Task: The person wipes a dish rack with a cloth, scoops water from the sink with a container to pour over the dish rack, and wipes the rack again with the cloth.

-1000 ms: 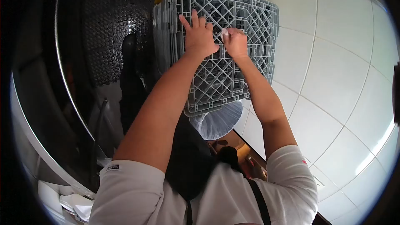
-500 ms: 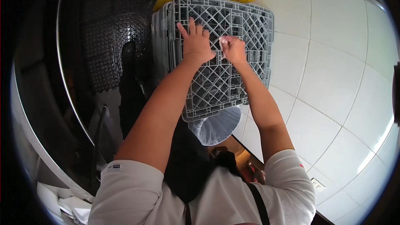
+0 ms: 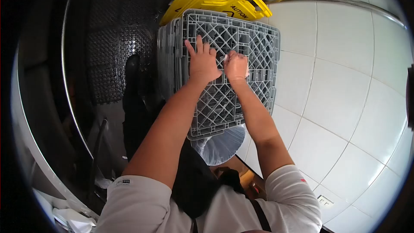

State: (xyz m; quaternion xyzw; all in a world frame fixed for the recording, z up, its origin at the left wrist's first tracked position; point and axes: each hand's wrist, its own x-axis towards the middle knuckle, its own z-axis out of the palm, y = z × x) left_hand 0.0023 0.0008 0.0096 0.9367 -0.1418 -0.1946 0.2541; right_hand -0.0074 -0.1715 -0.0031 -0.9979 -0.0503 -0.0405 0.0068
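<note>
A grey plastic crate (image 3: 215, 116) with a lattice face tops a stack of similar crates. My left hand (image 3: 204, 64) lies on its upper left part, fingers spread over the lattice, with nothing held. Just to the right, my right hand (image 3: 236, 65) is closed around a crumpled white cloth or tissue (image 3: 247, 72), against the lattice. Only small bits of the white thing show beside the fingers. Below the crate is a round container covered with clear plastic (image 3: 221, 146).
Yellow caution signs (image 3: 215, 0) stand behind the crates. A white tiled wall (image 3: 332, 77) is on the right, with a socket (image 3: 325, 201) low down. At left are a black studded mat (image 3: 114, 47) and a metal rail (image 3: 64, 60).
The crates, signs and both hands appear lower in the view. My right hand has turned and shifted slightly left over the lattice, still closed on the white thing; my left hand stays spread.
</note>
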